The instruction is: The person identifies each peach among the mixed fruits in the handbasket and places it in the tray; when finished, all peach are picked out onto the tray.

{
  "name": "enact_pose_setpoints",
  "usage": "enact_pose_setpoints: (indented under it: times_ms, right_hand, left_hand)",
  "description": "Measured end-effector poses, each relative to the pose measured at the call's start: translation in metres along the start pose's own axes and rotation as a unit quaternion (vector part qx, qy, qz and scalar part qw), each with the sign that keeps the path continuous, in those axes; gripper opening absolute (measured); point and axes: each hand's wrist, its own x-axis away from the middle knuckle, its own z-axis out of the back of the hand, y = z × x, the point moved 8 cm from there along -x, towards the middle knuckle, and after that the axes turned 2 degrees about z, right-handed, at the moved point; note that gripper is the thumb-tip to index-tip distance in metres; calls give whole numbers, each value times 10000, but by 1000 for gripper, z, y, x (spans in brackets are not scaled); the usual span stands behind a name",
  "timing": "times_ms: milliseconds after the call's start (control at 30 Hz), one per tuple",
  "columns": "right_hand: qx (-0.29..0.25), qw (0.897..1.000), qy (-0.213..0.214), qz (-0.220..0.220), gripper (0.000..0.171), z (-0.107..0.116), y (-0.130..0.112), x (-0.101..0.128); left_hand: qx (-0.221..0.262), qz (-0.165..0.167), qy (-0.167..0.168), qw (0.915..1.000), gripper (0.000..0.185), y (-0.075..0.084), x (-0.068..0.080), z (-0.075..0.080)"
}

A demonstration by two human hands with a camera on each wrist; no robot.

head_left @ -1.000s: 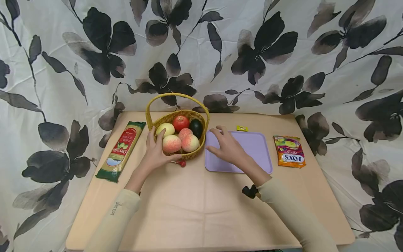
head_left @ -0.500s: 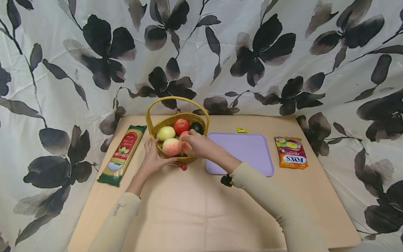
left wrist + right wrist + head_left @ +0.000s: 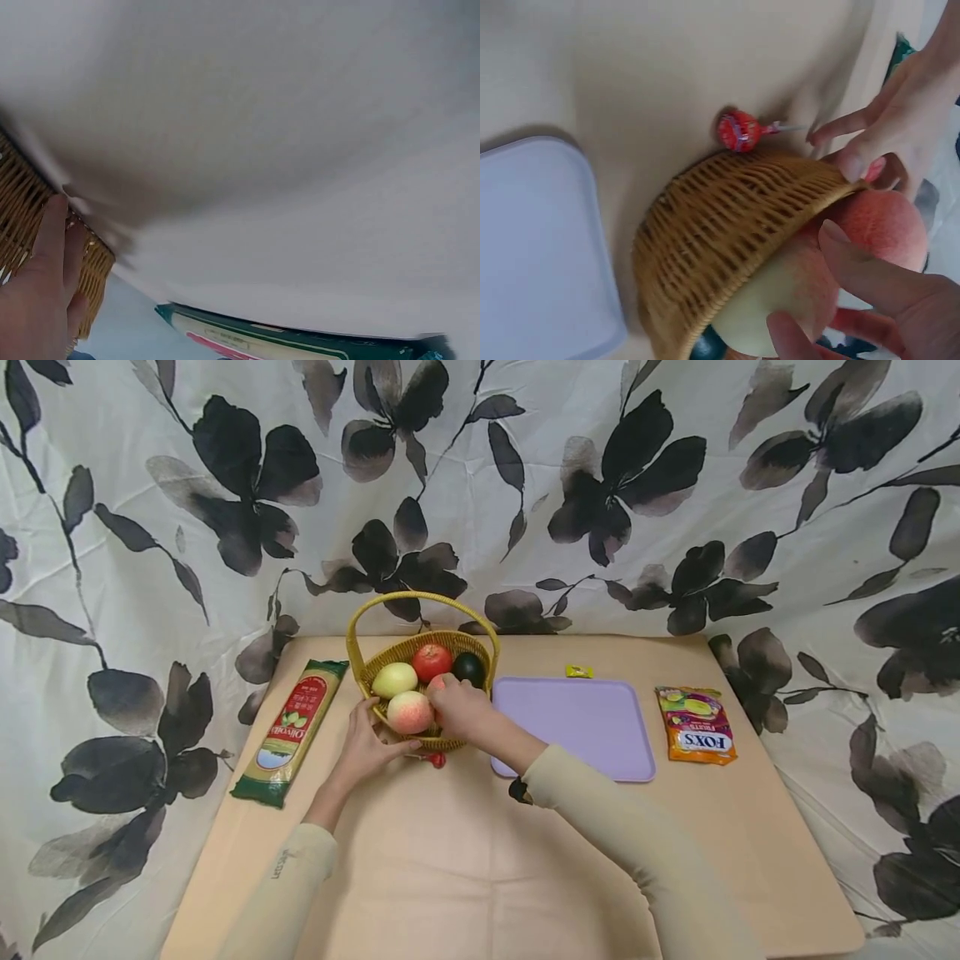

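A yellow wicker basket [image 3: 356,647] with a tall handle stands at the middle back of the table and bears several fruits. My left hand [image 3: 365,745] holds its near left side, thumb toward the front and fingers along the outer wall [image 3: 90,274]. My right hand [image 3: 468,712] reaches over the basket's right side. Its thumb and fingers grip a pale pink peach [image 3: 769,304]. Another peach [image 3: 410,712] lies beside it. Behind are a pale yellow fruit [image 3: 395,680], a red round fruit [image 3: 432,661] and a dark green fruit [image 3: 468,669].
A red-wrapped lollipop [image 3: 739,130] lies against the basket's front. To the left lies a green-and-red pasta packet [image 3: 294,727]. On the right are a purple tray [image 3: 577,727], a small yellow packet [image 3: 578,671] and a candy bag [image 3: 696,725]. A floral cloth [image 3: 510,527] hangs behind.
My right hand has moved left from over the tray into the basket and taken hold of a peach. The left hand stays at the basket's side.
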Motion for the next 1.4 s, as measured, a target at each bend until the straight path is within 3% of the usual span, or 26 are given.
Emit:
enact_pose_setpoints:
  times_ms: [100, 200, 300, 567, 867, 1133, 1400]
  right_hand:
    - [54, 9997, 61, -233, 45, -2, 7, -2]
    - [-16, 9993, 193, -334, 39, -2, 14, -5]
    - [-149, 9992, 295, -237, 37, -1, 18, -7]
    - [-932, 9955, -60, 138, 45, -5, 31, -11]
    - [-1076, 9932, -187, 399, 48, 15, 49, -9]
    - [-1552, 9867, -145, 453, 45, 35, 66, 8]
    - [-1676, 9837, -192, 624, 49, 35, 69, 40]
  left_hand:
    - [178, 49, -45, 9998, 125, 0, 1, 0]
    - [186, 82, -87, 9998, 126, 0, 2, 1]
    - [170, 91, -112, 9998, 128, 0, 2, 0]
    - [383, 26, -159, 9991, 125, 2, 1, -1]
    - [496, -25, -223, 9985, 124, 2, 0, -2]
    - [412, 15, -155, 9990, 123, 4, 1, 2]
    - [171, 76, -155, 9997, 124, 7, 1, 6]
